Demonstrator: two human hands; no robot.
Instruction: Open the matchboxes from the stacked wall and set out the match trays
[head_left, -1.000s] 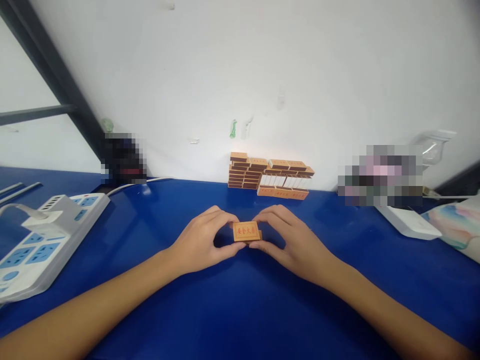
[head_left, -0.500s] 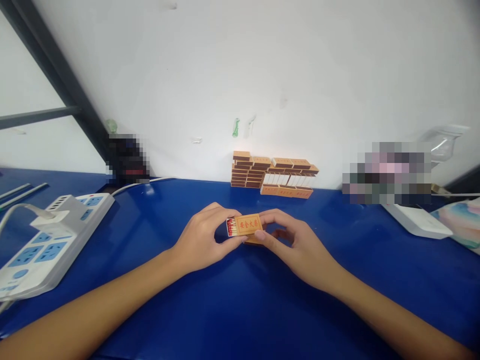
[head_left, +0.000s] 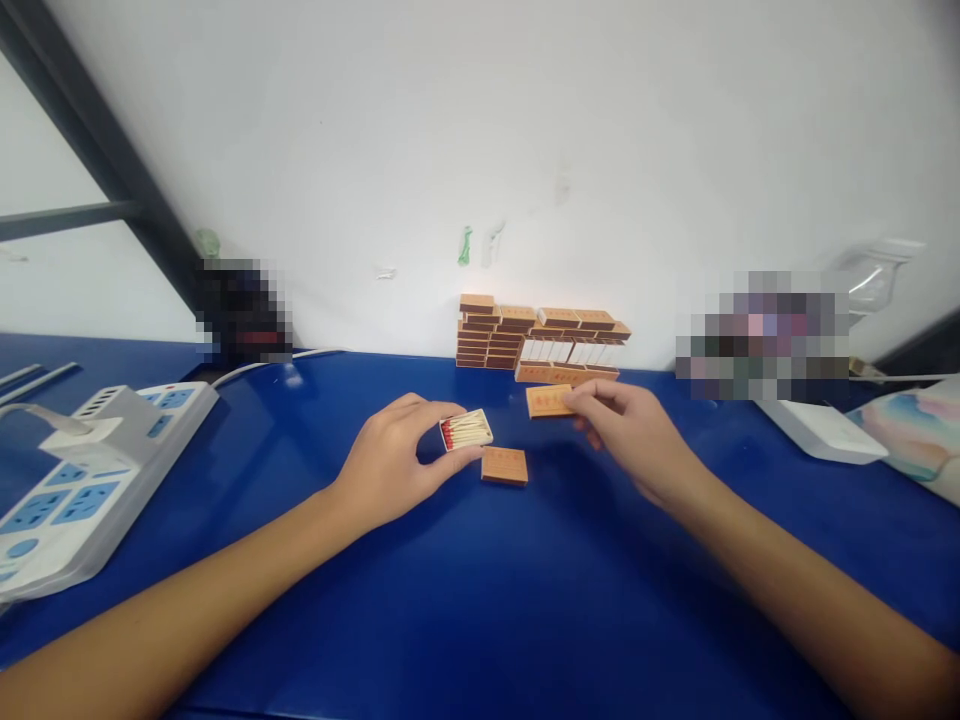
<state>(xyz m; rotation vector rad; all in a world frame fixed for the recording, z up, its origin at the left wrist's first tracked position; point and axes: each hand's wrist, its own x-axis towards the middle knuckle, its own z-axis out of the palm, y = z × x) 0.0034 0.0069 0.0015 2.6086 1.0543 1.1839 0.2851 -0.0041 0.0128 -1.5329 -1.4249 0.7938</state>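
Observation:
Between the thumb and fingers of my left hand [head_left: 397, 450] is a white matchbox tray [head_left: 466, 431] full of red-tipped matches. My right hand [head_left: 622, 430] pinches the tray's orange matchbox sleeve [head_left: 549, 401] by its right end, apart from the tray. On the blue table between and below the hands lies a closed matchbox [head_left: 504, 466], close to my left thumb tip. Farther back, against the wall, stands a stacked structure of matchboxes [head_left: 487, 340], with several white pieces [head_left: 546, 351] in its right part.
A white power strip [head_left: 97, 490] with a plugged-in cable lies on the blue table [head_left: 450, 620] at left. Two blurred patches stand by the wall, left and right. At right are a white box-like object [head_left: 825, 430] and a colourful packet [head_left: 919, 430].
The sleeve has come off the tray. My right hand has carried it right and toward the stack, while my left hand keeps the tray. The closed matchbox below is now uncovered.

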